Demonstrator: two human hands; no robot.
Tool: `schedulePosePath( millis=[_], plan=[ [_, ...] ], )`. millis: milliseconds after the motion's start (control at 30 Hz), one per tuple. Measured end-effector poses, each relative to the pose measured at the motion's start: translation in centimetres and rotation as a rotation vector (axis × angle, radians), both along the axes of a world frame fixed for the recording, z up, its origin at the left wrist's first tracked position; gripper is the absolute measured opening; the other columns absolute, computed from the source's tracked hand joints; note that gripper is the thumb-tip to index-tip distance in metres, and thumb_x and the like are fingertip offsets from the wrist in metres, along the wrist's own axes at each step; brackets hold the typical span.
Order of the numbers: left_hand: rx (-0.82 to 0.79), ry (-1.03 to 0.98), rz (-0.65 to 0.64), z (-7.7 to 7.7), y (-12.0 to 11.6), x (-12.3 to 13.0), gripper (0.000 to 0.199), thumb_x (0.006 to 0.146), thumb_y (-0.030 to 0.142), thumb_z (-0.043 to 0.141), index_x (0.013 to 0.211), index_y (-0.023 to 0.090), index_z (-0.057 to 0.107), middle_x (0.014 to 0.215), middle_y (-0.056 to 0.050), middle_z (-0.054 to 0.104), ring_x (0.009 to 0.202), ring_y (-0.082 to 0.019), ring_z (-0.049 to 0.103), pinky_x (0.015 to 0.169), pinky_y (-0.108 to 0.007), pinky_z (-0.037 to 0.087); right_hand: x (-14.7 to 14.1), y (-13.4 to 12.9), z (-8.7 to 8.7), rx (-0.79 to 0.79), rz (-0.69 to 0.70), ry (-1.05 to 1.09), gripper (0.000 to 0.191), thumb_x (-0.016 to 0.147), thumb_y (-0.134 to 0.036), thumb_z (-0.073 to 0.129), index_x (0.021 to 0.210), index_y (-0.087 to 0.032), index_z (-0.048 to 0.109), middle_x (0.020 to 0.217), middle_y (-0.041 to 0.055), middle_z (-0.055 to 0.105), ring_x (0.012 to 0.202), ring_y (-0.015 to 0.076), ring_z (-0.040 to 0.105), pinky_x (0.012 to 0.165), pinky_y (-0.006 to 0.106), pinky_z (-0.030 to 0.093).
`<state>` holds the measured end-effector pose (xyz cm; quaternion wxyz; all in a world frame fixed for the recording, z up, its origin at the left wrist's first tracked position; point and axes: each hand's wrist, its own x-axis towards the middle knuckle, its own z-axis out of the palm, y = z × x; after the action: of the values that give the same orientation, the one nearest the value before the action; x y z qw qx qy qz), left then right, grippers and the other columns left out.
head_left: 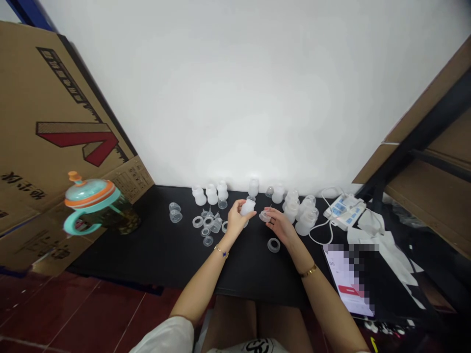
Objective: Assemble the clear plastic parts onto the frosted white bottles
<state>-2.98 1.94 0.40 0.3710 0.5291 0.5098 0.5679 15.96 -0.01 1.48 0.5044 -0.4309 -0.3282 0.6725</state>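
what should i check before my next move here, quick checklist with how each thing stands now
1. White bottle held in the left hand: ok.
2. Clear part held in the right hand: ok.
3. Bottle and clear part joined: not ok, they are apart.
4. Loose ring within easy reach: ok, probably; it lies on the black table near the right hand.
5. Large jug away from both hands: ok, it stands far to the left.
6. Bottle clean inside: cannot tell.
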Motion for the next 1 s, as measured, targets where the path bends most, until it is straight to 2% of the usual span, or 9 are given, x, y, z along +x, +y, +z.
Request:
schedulePosePath(
  millis=[133,367,600,733,833,1000],
  plan=[
    [0.025,0.054,-0.002,0.2,-0.3,0.1,0.047,0.063,0.029,0.090,0.104,0.022,0.067,0.109,-0.007,0.074,0.096,-0.024,0.068,0.087,-0.035,0.050,0.0,0.1,-0.2,-0.009,-0.003,0.010,0.029,0.071,-0.028,0.081,0.099,-0.021,0.074,0.095,0.0030,0.074,0.082,0.0150,0.067,0.063,0.020,0.051],
    [0.006,0.107,-0.053,-0.1,-0.2,0.1,0.046,0.070,0.033,0.086,0.110,0.020,0.068,0.110,-0.008,0.075,0.096,-0.024,0.070,0.089,-0.035,0.051,-0.1,0.2,-0.1,-0.067,-0.026,-0.002,0.022,0.088,-0.036,0.067,0.101,-0.020,0.074,0.095,0.0065,0.077,0.073,0.0163,0.070,0.056,0.022,0.052],
    [0.099,0.386,-0.116,0.2,-0.9,0.2,0.044,0.073,0.024,0.082,0.115,0.020,0.067,0.118,-0.007,0.073,0.109,-0.024,0.068,0.099,-0.038,0.051,-0.3,0.4,-0.4,-0.073,-0.073,0.013,0.017,0.089,-0.037,0.070,0.092,-0.021,0.076,0.090,0.0043,0.077,0.072,0.0142,0.068,0.053,0.020,0.051],
    [0.127,0.524,-0.107,0.2,-1.0,0.2,0.046,0.076,0.023,0.080,0.120,0.021,0.066,0.123,-0.008,0.071,0.115,-0.027,0.066,0.102,-0.040,0.050,-0.2,0.5,-0.6,-0.045,-0.124,0.030,0.013,0.086,-0.034,0.073,0.093,-0.023,0.077,0.093,0.0022,0.078,0.075,0.0142,0.069,0.058,0.021,0.054],
    [0.122,0.561,-0.103,0.3,-0.9,-0.1,0.046,0.076,0.023,0.080,0.120,0.021,0.066,0.122,-0.008,0.072,0.114,-0.027,0.067,0.101,-0.040,0.051,-0.1,0.6,-0.8,-0.006,-0.148,0.052,0.017,0.081,-0.035,0.080,0.094,-0.024,0.077,0.096,0.0020,0.078,0.082,0.0170,0.072,0.069,0.025,0.059],
    [0.097,0.605,-0.189,0.8,-0.8,-0.6,0.046,0.075,0.025,0.081,0.119,0.024,0.068,0.122,-0.006,0.072,0.113,-0.027,0.067,0.099,-0.039,0.051,-0.1,0.8,-1.2,0.055,-0.152,0.086,0.026,0.074,-0.036,0.088,0.093,-0.025,0.076,0.096,0.0019,0.078,0.088,0.0195,0.074,0.084,0.032,0.062]
  ],
)
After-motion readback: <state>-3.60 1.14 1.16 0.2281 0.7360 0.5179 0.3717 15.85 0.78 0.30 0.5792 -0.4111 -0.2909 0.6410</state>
